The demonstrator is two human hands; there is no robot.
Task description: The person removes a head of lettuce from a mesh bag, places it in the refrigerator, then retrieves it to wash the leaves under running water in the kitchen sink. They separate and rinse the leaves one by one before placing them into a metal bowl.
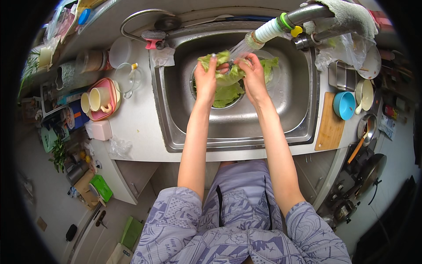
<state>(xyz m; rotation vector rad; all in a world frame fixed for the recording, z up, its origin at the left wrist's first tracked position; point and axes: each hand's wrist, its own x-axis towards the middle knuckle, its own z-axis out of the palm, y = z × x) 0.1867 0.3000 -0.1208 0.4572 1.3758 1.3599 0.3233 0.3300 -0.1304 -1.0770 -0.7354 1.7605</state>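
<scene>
Both my hands hold a green lettuce leaf under water from the faucet's white ribbed extension. My left hand grips the leaf's left side, thumb on top. On the right side, my right hand pinches the leaf between thumb and fingers. Below them, more lettuce lies in a round metal bowl or strainer, partly covered by my hands. Just right of my right hand, another lettuce piece lies at a clear bowl. All this is inside the stainless steel sink.
Left on the counter stand yellow mugs on a pink tray and a glass pitcher. To the right are a wooden cutting board, a blue bowl and a metal container. A wok sits on the stove.
</scene>
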